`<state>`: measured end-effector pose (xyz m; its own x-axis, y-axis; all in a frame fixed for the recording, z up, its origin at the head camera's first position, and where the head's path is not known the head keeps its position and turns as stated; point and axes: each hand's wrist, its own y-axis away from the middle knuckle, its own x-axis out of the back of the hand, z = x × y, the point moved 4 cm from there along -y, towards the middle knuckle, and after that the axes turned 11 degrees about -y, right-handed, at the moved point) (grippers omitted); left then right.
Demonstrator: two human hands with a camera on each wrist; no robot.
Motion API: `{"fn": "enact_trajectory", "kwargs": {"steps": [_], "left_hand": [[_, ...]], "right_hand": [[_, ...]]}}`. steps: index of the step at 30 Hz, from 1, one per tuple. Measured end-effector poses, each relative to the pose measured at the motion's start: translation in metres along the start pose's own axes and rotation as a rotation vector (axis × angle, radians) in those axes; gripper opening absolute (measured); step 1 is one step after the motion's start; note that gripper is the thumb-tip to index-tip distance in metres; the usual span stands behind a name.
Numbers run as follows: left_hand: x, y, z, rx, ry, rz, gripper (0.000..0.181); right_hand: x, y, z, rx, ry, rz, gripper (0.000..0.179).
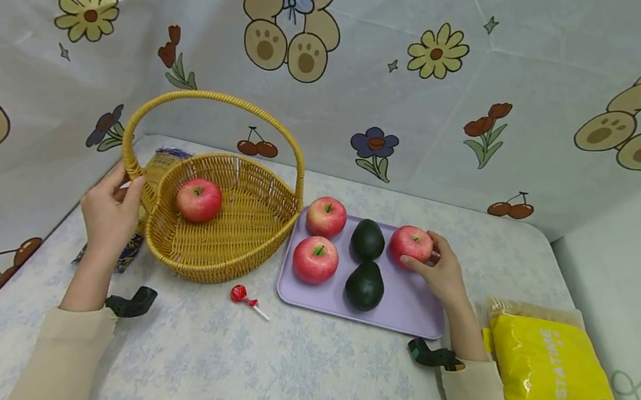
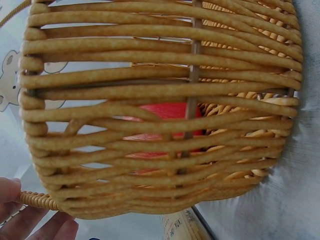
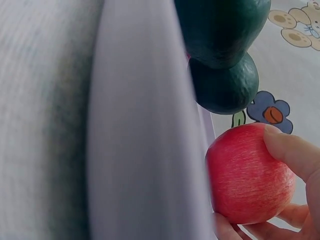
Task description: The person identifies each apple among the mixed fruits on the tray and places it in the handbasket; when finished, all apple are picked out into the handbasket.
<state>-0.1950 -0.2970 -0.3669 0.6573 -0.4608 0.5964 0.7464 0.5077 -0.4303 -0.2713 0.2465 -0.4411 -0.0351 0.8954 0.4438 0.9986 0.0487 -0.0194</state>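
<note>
My left hand (image 1: 113, 206) grips the base of the handle of a yellow wicker basket (image 1: 260, 262) at its left side. One red apple (image 1: 199, 200) lies inside the basket; in the left wrist view it shows red through the weave. My right hand (image 1: 441, 273) holds another red apple (image 1: 412, 245) at the right part of a lilac tray (image 1: 403, 314), thumb on one side and fingers curled around the other. Two more apples, a rear one (image 1: 326, 216) and a front one (image 1: 315, 259), sit on the tray's left, beside two dark green avocados (image 1: 365, 285).
A red wrapped lollipop (image 1: 239, 293) lies in front of the basket. At the right is a yellow pasta bag (image 1: 560, 371) with a beige package (image 1: 536, 311) behind it. Another package (image 1: 129, 252) is partly hidden behind the basket and left hand. A patterned cloth backdrop hangs behind.
</note>
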Motion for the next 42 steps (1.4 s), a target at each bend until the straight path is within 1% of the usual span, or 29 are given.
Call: {"fn": "enact_trajectory", "kwargs": {"steps": [7,12,18,26,30,33,35,42], "left_hand": [[0.0,0.0,-0.001,-0.008,0.026,-0.003,0.04],[0.0,-0.001,0.0,-0.014,0.028,-0.004,0.04],[0.001,0.001,-0.001,-0.007,0.017,-0.002,0.04],[0.001,0.003,-0.002,0.004,0.011,-0.009,0.042],[0.001,0.003,-0.002,0.004,0.017,-0.009,0.042],[0.0,0.002,-0.002,0.003,0.021,-0.009,0.042],[0.0,0.002,-0.002,0.001,0.016,-0.007,0.042],[0.001,0.001,0.002,-0.019,0.019,-0.003,0.042]], "right_hand": [[0.0,0.0,0.001,-0.005,-0.013,0.02,0.083],[0.005,0.0,-0.002,0.015,-0.012,0.045,0.084],[0.01,0.006,-0.016,0.036,-0.028,0.064,0.083],[0.009,0.017,-0.041,0.049,-0.044,0.047,0.084],[0.005,0.024,-0.061,0.104,-0.081,0.021,0.081],[-0.001,0.028,-0.076,0.151,-0.126,-0.013,0.079],[-0.005,0.031,-0.085,0.172,-0.133,-0.034,0.078],[-0.027,0.038,-0.115,0.187,-0.164,-0.136,0.079]]}}
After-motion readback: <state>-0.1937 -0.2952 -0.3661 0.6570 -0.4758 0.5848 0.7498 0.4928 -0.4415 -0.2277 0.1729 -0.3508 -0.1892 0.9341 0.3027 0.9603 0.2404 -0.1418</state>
